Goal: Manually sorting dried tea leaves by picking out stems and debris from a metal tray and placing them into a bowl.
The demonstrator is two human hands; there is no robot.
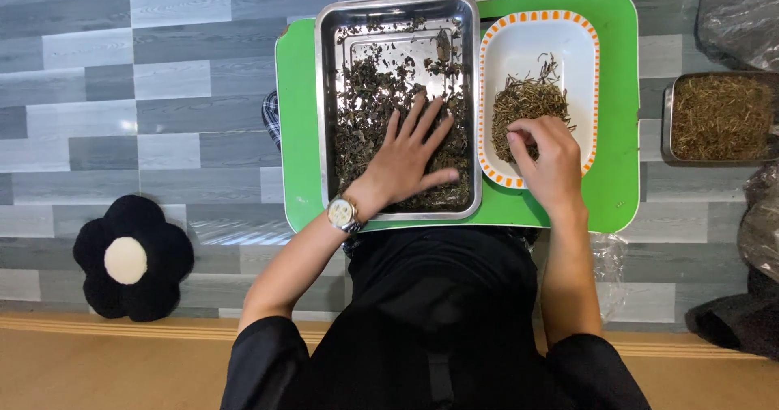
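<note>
On the green bench [621, 69], left hand [410, 162] lies flat, fingers spread, over leaves in the steel tray [324, 93]; beside the tray, right hand [545, 154] pinches stems [527, 101] on the orange-rimmed plate [584, 45], seemingly mid-sorting.

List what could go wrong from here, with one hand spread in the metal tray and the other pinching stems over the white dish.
The right hand pinches stems at the near edge of the white dish; some could fall onto the green table. The left hand lies flat on the dried leaves in the metal tray and may crush them or push some over the rim.
</note>
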